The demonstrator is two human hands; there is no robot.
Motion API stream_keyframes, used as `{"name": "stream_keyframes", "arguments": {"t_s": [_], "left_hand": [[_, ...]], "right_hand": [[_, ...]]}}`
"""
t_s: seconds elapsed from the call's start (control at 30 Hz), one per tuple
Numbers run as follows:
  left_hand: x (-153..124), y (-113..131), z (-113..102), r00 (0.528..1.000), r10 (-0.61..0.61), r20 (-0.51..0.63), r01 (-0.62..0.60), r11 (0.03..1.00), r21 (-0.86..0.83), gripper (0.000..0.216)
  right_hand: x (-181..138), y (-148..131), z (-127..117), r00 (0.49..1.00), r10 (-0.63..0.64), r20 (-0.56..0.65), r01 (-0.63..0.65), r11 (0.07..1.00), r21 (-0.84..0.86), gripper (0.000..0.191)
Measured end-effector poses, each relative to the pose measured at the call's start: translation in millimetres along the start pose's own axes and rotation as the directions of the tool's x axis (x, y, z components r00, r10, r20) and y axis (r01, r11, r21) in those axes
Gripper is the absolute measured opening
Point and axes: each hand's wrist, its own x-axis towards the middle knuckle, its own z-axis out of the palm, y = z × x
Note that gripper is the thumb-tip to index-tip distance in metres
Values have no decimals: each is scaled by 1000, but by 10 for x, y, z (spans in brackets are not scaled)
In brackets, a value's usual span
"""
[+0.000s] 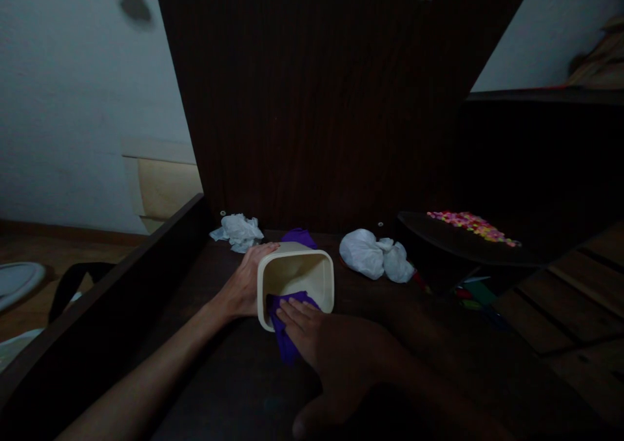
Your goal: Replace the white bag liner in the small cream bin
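A cream plastic bin (pixel 324 285) lies on its side on dark wood, its mouth facing me. My left hand (pixel 248 281) grips its left side, with the fingers over the top. Inside the mouth, a purple cloth (pixel 287 347) covers the lower wall and hangs over the rim. Flat on that cloth rest the outstretched fingers of my right hand (pixel 312 337), the thumb well apart and lower down. Behind the bin, more purple cloth (pixel 299 236) shows; I cannot tell whether it is the same piece.
Crumpled white plastic (pixel 238 231) lies left of the bin, and knotted white bags (pixel 368 253) lie to its right. A raised side board (pixel 146 259) runs along the left. At right, a dark corner shelf (pixel 424 233) bears a pink and yellow strand (pixel 472 225).
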Motion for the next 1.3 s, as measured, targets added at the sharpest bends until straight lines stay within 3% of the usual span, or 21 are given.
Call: {"name": "stream_keyframes", "arguments": {"t_s": [0.1,0.23,0.37,0.47,0.6,0.83,0.97,1.07,1.3], "left_hand": [[40,37,6,1000,-7,-25,7,1000,-4,108],[73,85,18,998,16,-53,-17,1000,-20,105],[30,69,16,999,6,-40,-6,1000,7,100],[-7,36,14,1000,-4,-23,4,1000,26,93],[0,25,17,1000,-11,-23,12,999,31,88],[20,23,17,1000,-12,3,12,1000,-22,84],[27,19,2,1000,-8,14,8,1000,-16,91],[54,39,-20,999,-14,29,15,1000,-6,97],[101,115,-24,999,31,6,-31,999,-17,99]], "right_hand": [[54,4,-68,987,154,54,-152,988,-36,123],[393,33,-171,937,324,131,-308,942,-132,138],[747,91,-223,921,353,165,-321,927,-191,140],[846,104,-247,929,303,211,-260,943,-206,129],[783,62,-263,949,211,234,-162,964,-209,111],[429,-52,-194,980,134,145,-112,983,-148,131],[129,-229,-192,960,252,118,-240,965,-109,119],[11,-311,-219,934,342,108,-326,935,-141,120],[342,-50,-215,911,383,151,-345,910,-228,132]]}}
